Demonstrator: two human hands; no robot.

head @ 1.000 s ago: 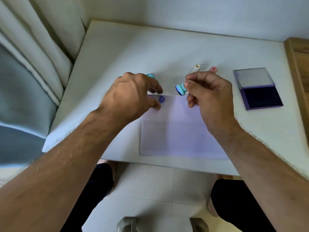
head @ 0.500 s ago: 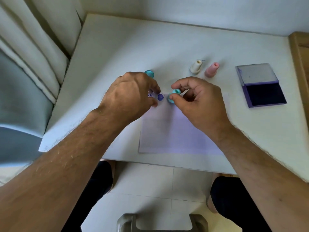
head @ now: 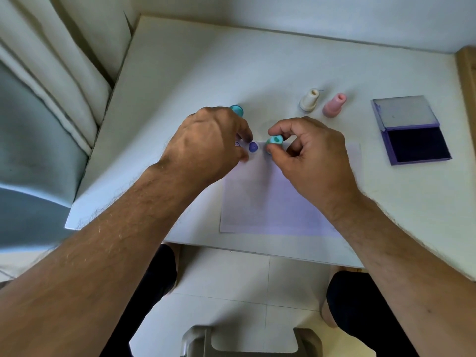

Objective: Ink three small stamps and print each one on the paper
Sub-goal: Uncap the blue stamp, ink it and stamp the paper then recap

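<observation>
My right hand (head: 309, 155) pinches a small teal stamp (head: 274, 141) upright, its base down on the top edge of the white paper (head: 270, 202). Just left of it sits a solid purple print (head: 253, 147), and a fainter print (head: 237, 144) shows beside my fingertips. My left hand (head: 208, 145) lies on the paper's top-left corner, fingers curled down, holding it flat. A teal cap (head: 236, 109) peeks out behind that hand. A cream stamp (head: 310, 99) and a pink stamp (head: 334, 104) stand behind the paper. The open purple ink pad (head: 416, 144) lies at the right.
The white table (head: 193, 73) meets a wall at the back, a curtain (head: 51, 73) at the left and a wooden edge (head: 467, 81) at the right. My knees and a grey stool part (head: 252, 341) show below the front edge.
My right hand has brought the teal stamp down and left, turning it from tilted in the air to upright on the paper beside the purple print. My left hand stayed on the corner.
</observation>
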